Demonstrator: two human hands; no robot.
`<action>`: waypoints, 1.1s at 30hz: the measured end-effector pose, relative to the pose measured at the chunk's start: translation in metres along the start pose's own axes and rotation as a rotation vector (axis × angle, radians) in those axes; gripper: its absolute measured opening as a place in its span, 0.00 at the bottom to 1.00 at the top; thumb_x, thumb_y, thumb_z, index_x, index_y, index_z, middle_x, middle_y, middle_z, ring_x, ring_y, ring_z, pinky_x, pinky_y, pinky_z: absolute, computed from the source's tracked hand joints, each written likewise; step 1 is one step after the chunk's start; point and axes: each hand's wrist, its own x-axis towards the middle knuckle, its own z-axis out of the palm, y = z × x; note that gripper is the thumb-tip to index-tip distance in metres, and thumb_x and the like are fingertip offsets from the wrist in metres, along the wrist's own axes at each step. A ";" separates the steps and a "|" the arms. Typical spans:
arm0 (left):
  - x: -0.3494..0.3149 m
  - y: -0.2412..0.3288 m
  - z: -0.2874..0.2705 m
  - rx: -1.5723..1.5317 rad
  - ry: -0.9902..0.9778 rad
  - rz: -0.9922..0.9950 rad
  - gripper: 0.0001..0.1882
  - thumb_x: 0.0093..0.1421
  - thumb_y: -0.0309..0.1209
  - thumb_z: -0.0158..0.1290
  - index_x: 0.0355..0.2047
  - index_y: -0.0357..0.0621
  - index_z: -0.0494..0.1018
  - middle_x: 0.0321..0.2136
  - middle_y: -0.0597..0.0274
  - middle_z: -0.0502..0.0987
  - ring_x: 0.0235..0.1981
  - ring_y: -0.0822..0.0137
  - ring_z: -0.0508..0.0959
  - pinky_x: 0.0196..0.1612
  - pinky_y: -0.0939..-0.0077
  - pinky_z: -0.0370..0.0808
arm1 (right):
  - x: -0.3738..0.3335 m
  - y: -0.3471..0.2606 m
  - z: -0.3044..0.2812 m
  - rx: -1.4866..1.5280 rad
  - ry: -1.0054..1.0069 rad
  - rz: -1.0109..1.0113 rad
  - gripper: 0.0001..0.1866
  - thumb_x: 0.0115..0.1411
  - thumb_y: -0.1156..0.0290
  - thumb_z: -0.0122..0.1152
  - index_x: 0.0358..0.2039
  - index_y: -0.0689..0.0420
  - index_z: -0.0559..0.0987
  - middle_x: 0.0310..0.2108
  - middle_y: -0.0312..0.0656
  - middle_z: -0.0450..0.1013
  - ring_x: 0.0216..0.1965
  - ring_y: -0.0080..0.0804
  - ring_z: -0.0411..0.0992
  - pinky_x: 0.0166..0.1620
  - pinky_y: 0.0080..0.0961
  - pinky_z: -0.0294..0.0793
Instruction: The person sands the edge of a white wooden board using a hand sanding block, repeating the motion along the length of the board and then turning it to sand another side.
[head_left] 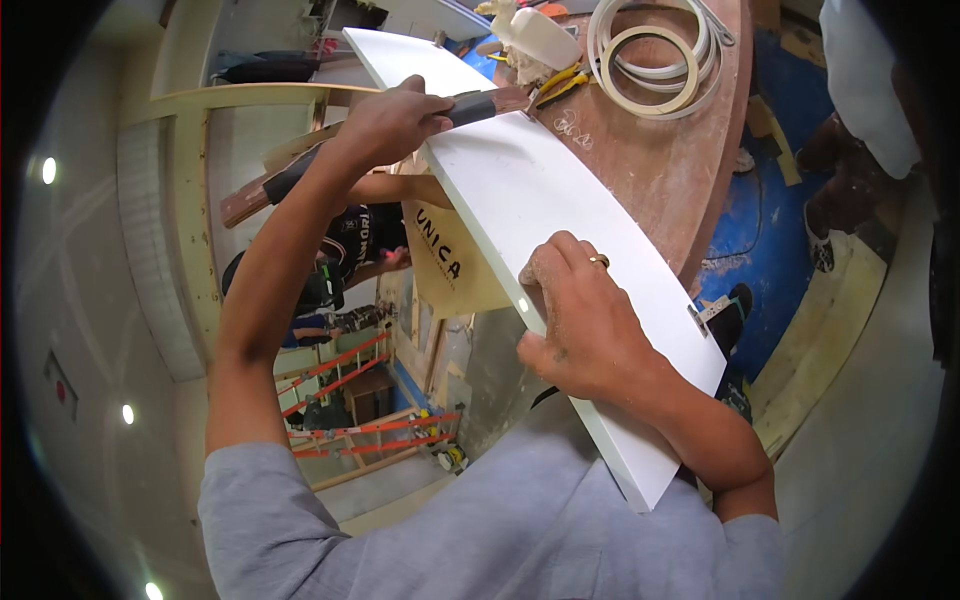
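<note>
White panel [565,200] under right hand [590,320]

Left forearm [275,262] partly hid a co-worker [352,238]; right hand [588,325] obscured part of white board [585,205]; lower edge cropped grey shirt [520,525]

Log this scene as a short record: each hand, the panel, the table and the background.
Right hand: gripping the panel's near edge, fingers over its white face, ring on one finger
Left hand: at a dark-banded strip by the panel's far part; grip unclear
Panel: long, white, slanting across the view, hinge near its close end
Table: brown, bearing coils and yellow-handled pliers
Background: another person and an orange ladder, both left of the panel
</note>
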 end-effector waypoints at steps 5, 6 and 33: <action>-0.078 0.070 -0.058 -0.149 -0.101 0.158 0.19 0.68 0.37 0.63 0.57 0.46 0.83 0.48 0.49 0.79 0.45 0.47 0.84 0.49 0.56 0.80 | 0.002 0.004 -0.007 -0.014 0.037 -0.006 0.24 0.52 0.73 0.69 0.47 0.62 0.70 0.51 0.52 0.65 0.58 0.55 0.68 0.54 0.53 0.79; -0.090 0.083 -0.059 -0.098 -0.144 0.187 0.19 0.67 0.35 0.64 0.57 0.46 0.83 0.48 0.50 0.79 0.46 0.48 0.83 0.50 0.57 0.79 | 0.001 0.005 -0.008 -0.011 0.040 0.000 0.24 0.53 0.73 0.69 0.47 0.62 0.70 0.51 0.52 0.65 0.58 0.55 0.68 0.54 0.53 0.79; -0.021 -0.013 0.005 0.138 -0.114 -0.148 0.19 0.71 0.40 0.59 0.58 0.46 0.82 0.45 0.48 0.79 0.47 0.46 0.82 0.53 0.53 0.76 | -0.001 -0.006 0.011 -0.075 -0.050 -0.017 0.26 0.52 0.73 0.69 0.50 0.65 0.69 0.51 0.53 0.66 0.59 0.56 0.69 0.55 0.51 0.81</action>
